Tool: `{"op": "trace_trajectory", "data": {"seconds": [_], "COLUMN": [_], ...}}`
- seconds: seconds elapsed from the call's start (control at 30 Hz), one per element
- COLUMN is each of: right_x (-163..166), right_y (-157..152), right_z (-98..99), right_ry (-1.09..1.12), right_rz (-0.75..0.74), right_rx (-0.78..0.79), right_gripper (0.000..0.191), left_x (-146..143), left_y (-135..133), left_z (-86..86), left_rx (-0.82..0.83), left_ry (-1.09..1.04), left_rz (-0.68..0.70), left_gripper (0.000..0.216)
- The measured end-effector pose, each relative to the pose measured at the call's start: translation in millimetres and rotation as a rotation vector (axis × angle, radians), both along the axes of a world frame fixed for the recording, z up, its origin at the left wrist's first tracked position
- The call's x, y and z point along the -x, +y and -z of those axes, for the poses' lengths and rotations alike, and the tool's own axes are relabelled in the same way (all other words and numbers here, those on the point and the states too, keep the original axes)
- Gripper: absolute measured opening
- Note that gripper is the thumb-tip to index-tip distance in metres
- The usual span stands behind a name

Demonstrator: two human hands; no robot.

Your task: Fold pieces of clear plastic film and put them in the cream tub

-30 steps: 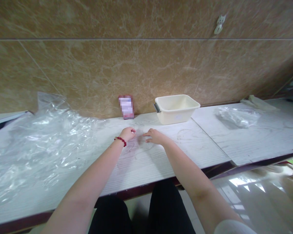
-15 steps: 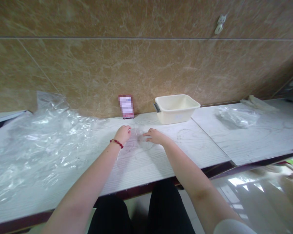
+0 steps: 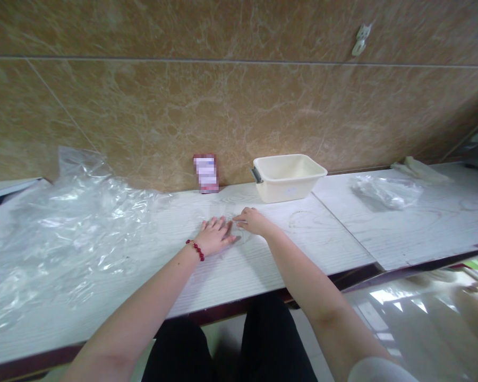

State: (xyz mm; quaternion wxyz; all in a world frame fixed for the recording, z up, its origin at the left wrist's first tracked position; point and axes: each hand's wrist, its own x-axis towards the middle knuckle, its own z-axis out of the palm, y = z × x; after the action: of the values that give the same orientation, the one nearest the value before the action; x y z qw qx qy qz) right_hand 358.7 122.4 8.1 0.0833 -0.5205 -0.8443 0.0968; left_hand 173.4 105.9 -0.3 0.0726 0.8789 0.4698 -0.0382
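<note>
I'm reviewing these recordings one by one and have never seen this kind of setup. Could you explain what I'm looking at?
There is no machine here: a person works with two bare hands, seen by one camera worn on the head, looking forward and down. The left hand, with a red beaded bracelet at its wrist, is spread on a white wood-grain counter. The right hand is close beside it, fingers partly bent. Nothing is clearly held, though thin clear film would be hard to make out. To the left is a large heap of clear plastic sheeting. Toward the brown marbled wall are a small red-and-white item, blurred out, and a cream rectangular tub. Farther right is a crumpled clear plastic bundle.
</note>
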Motion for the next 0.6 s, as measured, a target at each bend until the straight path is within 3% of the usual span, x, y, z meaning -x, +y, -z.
{"op": "trace_trajectory", "data": {"seconds": [0.37, 0.6], "right_x": [-2, -3], "right_y": [-7, -10], "right_z": [-7.6, -13.1], "right_ry": [-0.080, -0.109], "right_rz": [0.101, 0.076], "right_rx": [0.115, 0.176], "right_gripper": [0.043, 0.051], "left_x": [11, 9], "left_y": [4, -4], "left_z": [2.9, -1.7], "left_rx": [-0.091, -0.060], "left_ry": [0.019, 0.003], "left_rz": [-0.062, 0.030], "left_gripper": [0.070, 0.060]}}
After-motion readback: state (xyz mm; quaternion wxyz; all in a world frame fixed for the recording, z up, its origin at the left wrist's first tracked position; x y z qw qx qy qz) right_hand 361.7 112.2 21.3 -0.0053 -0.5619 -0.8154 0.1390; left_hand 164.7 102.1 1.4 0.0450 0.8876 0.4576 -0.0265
